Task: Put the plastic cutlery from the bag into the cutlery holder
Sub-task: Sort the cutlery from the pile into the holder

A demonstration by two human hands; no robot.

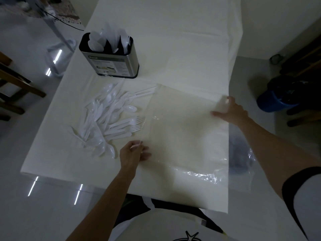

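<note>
Nearest, left hand (134, 152) fingers (145, 154) pinch the clear bag (182, 129) edge, right hand (229, 108) spread flat on its far side; cutlery pile (111, 117) lies just left-forward, handles mostly diagonal, below the cutlery holder (111, 56).

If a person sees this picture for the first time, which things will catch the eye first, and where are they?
First comes the loose pile of white plastic cutlery on the left part of the white table. Behind it stands the metal cutlery holder, already holding some pieces. To the right lies a clear plastic bag, spread flat, with the left hand at its near-left edge and the right hand on its far-right part.
</note>
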